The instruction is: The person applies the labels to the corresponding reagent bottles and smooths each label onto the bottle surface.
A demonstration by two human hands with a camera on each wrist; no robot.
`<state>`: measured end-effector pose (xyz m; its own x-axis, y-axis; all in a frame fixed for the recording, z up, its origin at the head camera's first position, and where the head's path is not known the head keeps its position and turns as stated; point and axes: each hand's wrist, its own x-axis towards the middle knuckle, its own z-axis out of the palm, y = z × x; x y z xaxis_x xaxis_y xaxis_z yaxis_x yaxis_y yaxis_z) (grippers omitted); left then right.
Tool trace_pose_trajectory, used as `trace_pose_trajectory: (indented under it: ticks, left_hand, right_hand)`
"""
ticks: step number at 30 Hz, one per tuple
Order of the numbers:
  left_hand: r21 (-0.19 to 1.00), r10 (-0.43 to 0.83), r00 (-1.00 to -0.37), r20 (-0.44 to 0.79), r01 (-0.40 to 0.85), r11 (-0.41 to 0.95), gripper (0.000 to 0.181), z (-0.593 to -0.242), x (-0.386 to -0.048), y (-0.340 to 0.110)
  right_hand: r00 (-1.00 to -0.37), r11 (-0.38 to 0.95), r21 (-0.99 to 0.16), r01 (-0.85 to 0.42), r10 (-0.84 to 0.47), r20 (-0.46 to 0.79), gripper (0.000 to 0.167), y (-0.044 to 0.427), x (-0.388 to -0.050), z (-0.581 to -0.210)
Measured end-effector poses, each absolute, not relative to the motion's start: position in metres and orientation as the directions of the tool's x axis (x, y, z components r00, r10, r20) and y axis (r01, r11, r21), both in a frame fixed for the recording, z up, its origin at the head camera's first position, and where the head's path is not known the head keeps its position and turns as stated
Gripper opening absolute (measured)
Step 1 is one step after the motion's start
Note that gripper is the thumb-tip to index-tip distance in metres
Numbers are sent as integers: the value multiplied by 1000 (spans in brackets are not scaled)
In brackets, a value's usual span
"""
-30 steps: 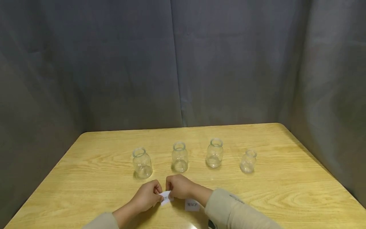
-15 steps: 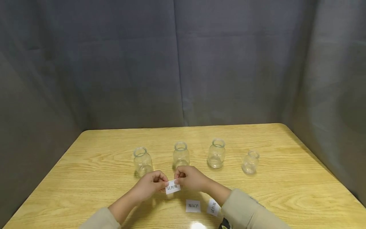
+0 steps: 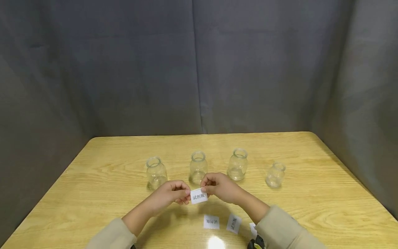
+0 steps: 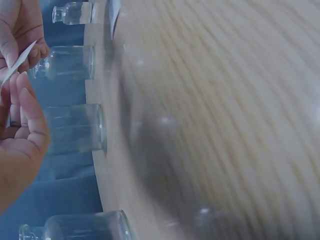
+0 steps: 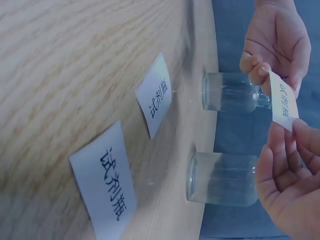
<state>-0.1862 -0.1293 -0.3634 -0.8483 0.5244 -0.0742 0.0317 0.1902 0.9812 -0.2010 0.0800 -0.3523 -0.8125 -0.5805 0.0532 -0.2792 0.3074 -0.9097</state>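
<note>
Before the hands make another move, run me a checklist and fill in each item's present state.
1. Label held at both ends: ok; left hand at one, right hand at the other.
2. Label clear of the table: ok, held above it.
3. Writing upright in the head view: ok.
4. Four jars standing upright: ok.
5. Spare labels all uncovered in the head view: not ok, the right sleeve partly hides the rightmost.
6. Glue on the label's back: cannot tell.
</note>
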Motion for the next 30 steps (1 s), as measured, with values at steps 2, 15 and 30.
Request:
trace_pose_trajectory:
  ticks: [2,15,30]
  left_hand:
    - [982,530,-846,-61,43,183,24,-361,-188,-126]
    - [982,613,-784,-95,27,186,22,-357,-187,-125]
    - [989,666,-744,-55,50,137,23,-357,-190,-124]
  right_hand:
    - [-807,309,-908,-284,-589,52,5,83,-201,-350]
    - [-751,296,-898,-327,-658,56,4,86,-198,-346]
    - [-745,241,-922,-304,-663,73,6,88,-198,-342]
